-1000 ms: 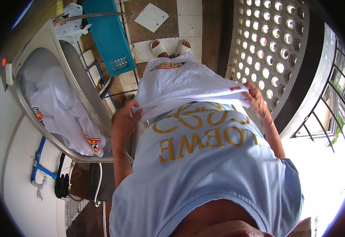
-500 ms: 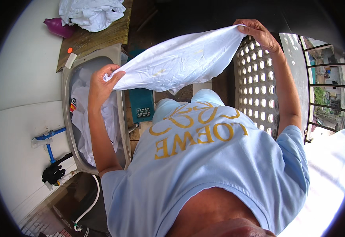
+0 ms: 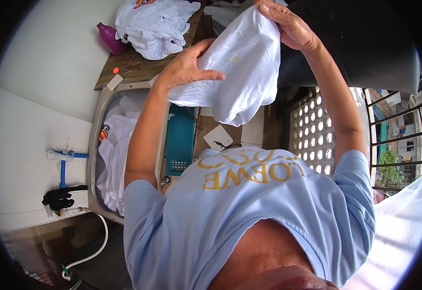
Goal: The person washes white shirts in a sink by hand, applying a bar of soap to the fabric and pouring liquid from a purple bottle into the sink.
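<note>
A wet-looking white cloth [image 3: 242, 67] with faint yellowish marks hangs bunched in front of me. At its top edge my right hand [image 3: 290, 24] grips it, fingers and thumb closed on the fabric. My left hand [image 3: 187, 67] is against the cloth's left side, thumb stretched out across its front and spread from the other fingers; the fingertips are partly hidden by the fabric. Below my left forearm is a metal sink [image 3: 95, 145] with more white garments [image 3: 117, 154] in it, one bearing a red and yellow print.
Beyond the sink, a wooden board [image 3: 107, 77] carries a heap of white clothes [image 3: 155, 29], a purple bottle [image 3: 109, 38], an orange cap [image 3: 116, 70] and a small white block [image 3: 115, 82]. Blue pipe [image 3: 63, 174] runs along the left wall. A perforated block screen [image 3: 312, 130] stands right.
The cloth, stretched wide between both hands before, now hangs bunched. My left hand has moved right and up, its thumb spreading from the fabric; my right hand has moved up and slightly left.
</note>
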The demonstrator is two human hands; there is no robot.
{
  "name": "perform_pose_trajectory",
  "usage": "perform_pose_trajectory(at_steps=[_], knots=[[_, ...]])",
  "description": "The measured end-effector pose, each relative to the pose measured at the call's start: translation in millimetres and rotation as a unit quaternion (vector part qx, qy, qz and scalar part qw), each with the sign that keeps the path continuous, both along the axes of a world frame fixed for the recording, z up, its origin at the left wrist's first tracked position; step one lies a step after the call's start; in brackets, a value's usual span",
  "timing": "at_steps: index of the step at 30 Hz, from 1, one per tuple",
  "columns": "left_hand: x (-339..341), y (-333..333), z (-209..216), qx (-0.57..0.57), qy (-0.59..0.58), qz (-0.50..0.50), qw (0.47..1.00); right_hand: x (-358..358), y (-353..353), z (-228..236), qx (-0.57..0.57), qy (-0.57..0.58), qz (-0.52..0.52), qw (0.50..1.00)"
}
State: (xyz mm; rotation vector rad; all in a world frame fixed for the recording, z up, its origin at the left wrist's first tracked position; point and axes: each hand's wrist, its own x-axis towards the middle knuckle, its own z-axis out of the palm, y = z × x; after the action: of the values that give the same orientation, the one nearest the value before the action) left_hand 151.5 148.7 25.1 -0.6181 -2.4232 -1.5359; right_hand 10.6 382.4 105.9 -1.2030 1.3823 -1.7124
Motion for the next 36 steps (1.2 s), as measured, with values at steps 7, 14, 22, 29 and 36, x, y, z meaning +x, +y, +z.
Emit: perform_pose_trajectory(at_steps=[7, 14, 22, 29, 36], knots=[[-27.7, 8.5, -27.4, 0.121, -0.185, -0.049, 0.974, -49.1, 4.8, -19.6, 0.110, 0.086, -0.135, 0.981], [-37.4, 5.4, -34.4, 0.232, -0.240, -0.073, 0.940, -55.7, 1.4, -60.0, 0.102, 0.013, -0.134, 0.986], [-37.2, 2.1, -30.6, 0.259, -0.244, -0.016, 0.934, -51.4, -6.5, -84.8, 0.143, 0.064, -0.068, 0.985], [-40.8, -15.8, -14.6, 0.216, -0.231, -0.020, 0.948, -33.5, -24.5, -86.3, 0.242, 0.104, 0.049, 0.963], [-40.9, -31.9, -6.2, 0.141, -0.185, 0.018, 0.972, -33.0, -31.2, -76.0, 0.178, 0.016, 0.039, 0.983]])
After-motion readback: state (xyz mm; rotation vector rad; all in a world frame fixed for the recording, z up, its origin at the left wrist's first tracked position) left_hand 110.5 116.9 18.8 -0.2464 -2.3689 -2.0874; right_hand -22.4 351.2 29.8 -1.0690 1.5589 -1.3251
